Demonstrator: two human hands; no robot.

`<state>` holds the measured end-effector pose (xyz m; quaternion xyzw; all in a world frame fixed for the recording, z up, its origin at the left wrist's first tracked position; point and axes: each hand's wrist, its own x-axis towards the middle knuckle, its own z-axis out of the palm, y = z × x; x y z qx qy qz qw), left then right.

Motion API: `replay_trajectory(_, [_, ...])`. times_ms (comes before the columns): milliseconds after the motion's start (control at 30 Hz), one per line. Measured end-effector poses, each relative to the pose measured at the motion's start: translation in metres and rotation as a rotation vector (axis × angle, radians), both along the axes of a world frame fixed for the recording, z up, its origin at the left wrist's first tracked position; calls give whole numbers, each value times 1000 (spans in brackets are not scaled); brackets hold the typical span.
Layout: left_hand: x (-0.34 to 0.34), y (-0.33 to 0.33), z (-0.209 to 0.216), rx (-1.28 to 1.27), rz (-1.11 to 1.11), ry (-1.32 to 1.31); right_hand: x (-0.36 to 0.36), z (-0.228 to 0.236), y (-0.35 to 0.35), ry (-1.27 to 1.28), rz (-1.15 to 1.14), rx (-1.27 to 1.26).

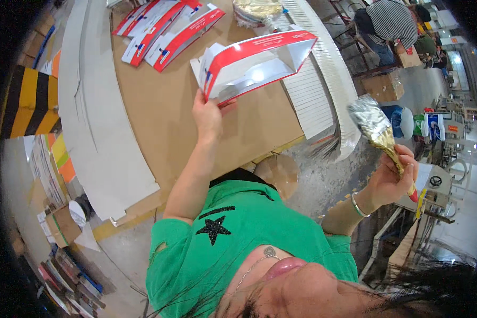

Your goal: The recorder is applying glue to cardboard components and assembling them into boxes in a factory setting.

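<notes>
My left hand [209,117] is closed on the near left corner of a folded red-and-white cardboard box [259,43]. The box is tilted above the table, its open side showing a shiny white inside. Out to the right, over the floor beyond the table edge, my right hand [393,180] grips a wide brush [375,124]. Its bristle end points up and away and looks silvery; the handle is yellowish with a red tip. Several similar red-and-white boxes [155,40] lie overlapping at the far left of the table.
Brown cardboard [249,130] covers the table. A tub of yellowish stuff [258,9] stands at the far edge. White ribbed sheets [320,103] lie on the right, a long pale board [98,138] on the left. A round stool [279,176] is below; another person [391,24] bends at far right.
</notes>
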<state>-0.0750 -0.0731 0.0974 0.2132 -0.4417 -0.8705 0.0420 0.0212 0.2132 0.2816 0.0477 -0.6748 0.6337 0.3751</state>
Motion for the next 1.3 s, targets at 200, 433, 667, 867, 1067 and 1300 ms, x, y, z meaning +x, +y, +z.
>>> replay_trajectory(200, [4,-44,25,59,-77,-118,11,-9,27,58,-170,-81])
replay_trajectory(433, [18,-73,53,81,-79,55,16,-23,46,56,-167,-151])
replay_trajectory(667, [64,-111,34,33,-106,118,18,-35,56,-6,-241,-178])
replay_trajectory(867, [111,-153,-74,-354,-169,-427,11,-39,50,-8,-226,-189])
replay_trajectory(1067, [119,-126,-88,-597,98,-545,2,-48,47,-44,-88,-98])
replay_trajectory(1300, [84,-98,-72,-1719,-581,-383,4,-55,49,-80,80,-117])
